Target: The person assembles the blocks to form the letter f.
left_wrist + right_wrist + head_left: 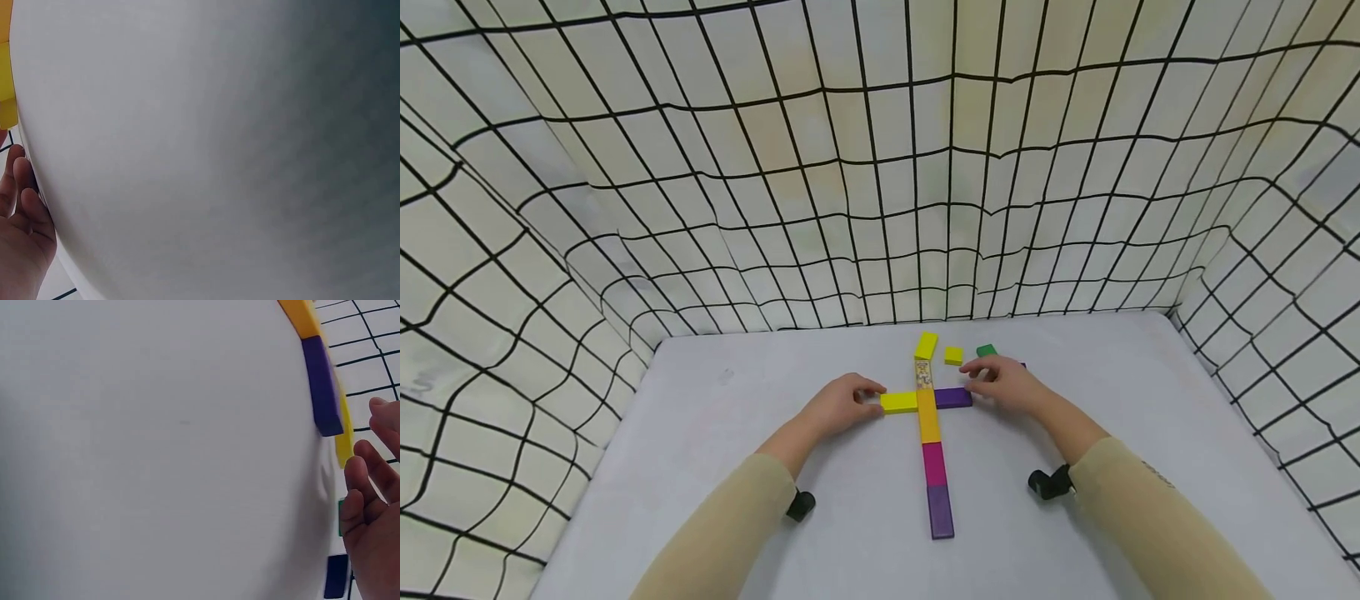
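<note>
Flat rectangular blocks form a cross on the white surface. My left hand [842, 406] is at the outer end of the yellow block [898, 403], its fingertips and thumb at that end's corners. On the other side, my right hand [1011, 385] hovers by the outer end of the purple block [953, 398], fingers spread and loosely bent. In the right wrist view a gap shows between those fingers and the purple block [322, 387]. Between the two arms stands the orange block [928, 417], with a patterned block [923, 375] above it and a magenta block [934, 464] below.
A second purple block [940, 512] ends the column nearest me. Beyond the cross lie a tilted yellow block [927, 346], a small yellow block [953, 356] and a green block [986, 350], partly behind my right hand. Black netting [865, 208] encloses the table's back and sides.
</note>
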`<action>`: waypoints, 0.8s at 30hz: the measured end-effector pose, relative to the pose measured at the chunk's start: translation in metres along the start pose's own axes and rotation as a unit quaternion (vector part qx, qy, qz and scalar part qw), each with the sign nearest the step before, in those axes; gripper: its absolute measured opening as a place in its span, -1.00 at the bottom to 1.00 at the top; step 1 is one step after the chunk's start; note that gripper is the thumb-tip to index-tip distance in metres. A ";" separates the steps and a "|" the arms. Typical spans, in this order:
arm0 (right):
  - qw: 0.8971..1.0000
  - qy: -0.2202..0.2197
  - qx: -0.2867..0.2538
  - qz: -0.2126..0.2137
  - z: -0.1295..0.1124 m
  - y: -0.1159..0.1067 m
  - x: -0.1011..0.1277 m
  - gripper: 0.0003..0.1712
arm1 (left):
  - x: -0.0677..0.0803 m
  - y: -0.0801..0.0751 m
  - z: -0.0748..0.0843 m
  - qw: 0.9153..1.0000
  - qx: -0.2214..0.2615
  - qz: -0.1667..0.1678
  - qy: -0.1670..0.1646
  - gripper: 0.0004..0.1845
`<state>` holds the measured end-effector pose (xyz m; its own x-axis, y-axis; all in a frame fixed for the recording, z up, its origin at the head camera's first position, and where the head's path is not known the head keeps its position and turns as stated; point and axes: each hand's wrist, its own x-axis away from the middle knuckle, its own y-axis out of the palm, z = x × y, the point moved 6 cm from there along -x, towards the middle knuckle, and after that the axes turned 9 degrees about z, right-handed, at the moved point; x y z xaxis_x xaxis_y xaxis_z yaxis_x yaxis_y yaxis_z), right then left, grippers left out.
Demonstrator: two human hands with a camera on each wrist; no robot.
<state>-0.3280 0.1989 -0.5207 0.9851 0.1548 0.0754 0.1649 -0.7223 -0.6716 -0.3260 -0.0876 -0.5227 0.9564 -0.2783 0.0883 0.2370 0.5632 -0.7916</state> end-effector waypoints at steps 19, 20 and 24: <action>0.972 -0.099 0.212 0.014 -0.033 -0.024 -0.043 -0.56 | -0.003 0.001 -0.003 1.000 -0.004 -0.008 0.003 -0.64; 0.970 -0.105 0.221 0.011 -0.035 -0.023 -0.044 -0.56 | -0.003 0.001 -0.003 1.000 -0.005 -0.009 0.002 -0.64; 0.960 -0.121 0.251 0.001 -0.036 -0.020 -0.049 -0.56 | -0.003 0.001 -0.003 1.000 -0.002 -0.011 -0.001 -0.64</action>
<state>-0.3780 0.1813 -0.4843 0.9352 0.3495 -0.0578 0.0594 -0.3155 -0.9471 -0.3287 -0.0885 -0.5257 0.9514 -0.2885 0.1076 0.2575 0.5542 -0.7916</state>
